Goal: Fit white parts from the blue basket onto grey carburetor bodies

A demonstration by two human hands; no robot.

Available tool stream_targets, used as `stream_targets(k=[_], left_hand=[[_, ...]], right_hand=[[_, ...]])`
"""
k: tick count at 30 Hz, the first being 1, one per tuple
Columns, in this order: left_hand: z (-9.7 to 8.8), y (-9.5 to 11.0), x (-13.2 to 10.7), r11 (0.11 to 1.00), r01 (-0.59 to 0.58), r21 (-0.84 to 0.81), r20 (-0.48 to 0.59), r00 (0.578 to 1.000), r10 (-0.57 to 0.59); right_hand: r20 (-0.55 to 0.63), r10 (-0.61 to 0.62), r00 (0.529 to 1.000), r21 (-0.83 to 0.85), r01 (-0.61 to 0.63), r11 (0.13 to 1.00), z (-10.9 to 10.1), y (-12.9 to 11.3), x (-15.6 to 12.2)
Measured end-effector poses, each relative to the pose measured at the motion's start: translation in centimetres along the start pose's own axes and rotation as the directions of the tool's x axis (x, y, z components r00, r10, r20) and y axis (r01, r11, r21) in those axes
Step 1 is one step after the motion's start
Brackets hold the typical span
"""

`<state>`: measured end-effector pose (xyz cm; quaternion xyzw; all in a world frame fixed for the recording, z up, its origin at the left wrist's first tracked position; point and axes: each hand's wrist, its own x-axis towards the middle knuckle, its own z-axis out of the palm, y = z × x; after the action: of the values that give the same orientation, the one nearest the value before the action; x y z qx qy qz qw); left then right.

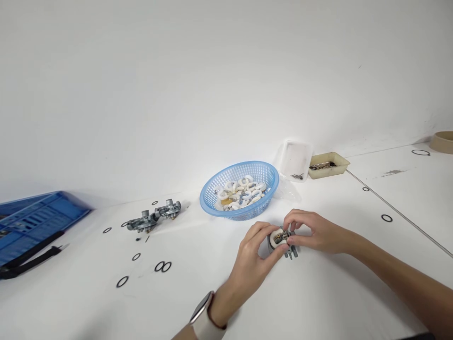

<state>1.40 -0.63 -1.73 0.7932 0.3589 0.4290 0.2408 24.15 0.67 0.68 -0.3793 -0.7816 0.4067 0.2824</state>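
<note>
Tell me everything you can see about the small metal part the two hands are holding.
The metal part is a small grey cast piece, like the two grey castings lying further left on the table. A pale round piece with a brass-coloured centre sits on its upper face, and short grey prongs stick out below. It is held just above the white table, near the blue basket. The left hand grips it from the left; the right hand pinches it from the right. Finer detail is too small to tell.

We see a white table [318, 302] carrying a blue basket [239, 189] of white rings, a beige tray [328, 165], a clear tub [296, 160], two grey metal parts [155, 216], scattered black rings [162, 266], a blue crate [31, 222] and a black tool [30, 262].
</note>
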Motion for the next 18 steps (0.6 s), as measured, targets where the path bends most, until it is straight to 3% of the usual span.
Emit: stream_targets(k=[5, 8, 10, 12, 13, 18], left_hand=[[0.1, 0.3, 0.0, 1.000, -0.020, 0.005, -0.030, 0.999, 0.020], [-0.7, 0.7, 0.0, 0.992, -0.104, 0.065, -0.161, 0.980, 0.113], [-2.3, 0.5, 0.2, 0.970, -0.128, 0.205, -0.292, 0.938, 0.185], [-5.1, -0.4, 0.6, 0.911, -0.008, 0.412, -0.419, 0.886, 0.198], [-7.0, -1.2, 0.9, 0.835, 0.144, 0.531, -0.478, 0.864, 0.155], [-19.3, -7.2, 1.8, 0.608, 0.523, 0.597, -0.629, 0.776, -0.050]], right_hand=[[0.003, 0.025, 1.000, -0.008, -0.025, 1.000, 0.0, -0.4, -0.2], [0.027, 0.034, 0.999, -0.068, -0.032, 0.997, 0.7, -0.4, -0.4], [0.032, 0.024, 0.999, -0.149, -0.019, 0.989, 1.5, -0.1, -0.4], [0.018, 0.023, 1.000, -0.234, -0.018, 0.972, 2.3, 0.1, -0.3], [0.008, 0.030, 1.000, -0.271, -0.026, 0.962, 2.5, 0.1, -0.2], [0.015, 0.078, 0.997, -0.416, -0.065, 0.907, 1.7, -0.9, -0.5]])
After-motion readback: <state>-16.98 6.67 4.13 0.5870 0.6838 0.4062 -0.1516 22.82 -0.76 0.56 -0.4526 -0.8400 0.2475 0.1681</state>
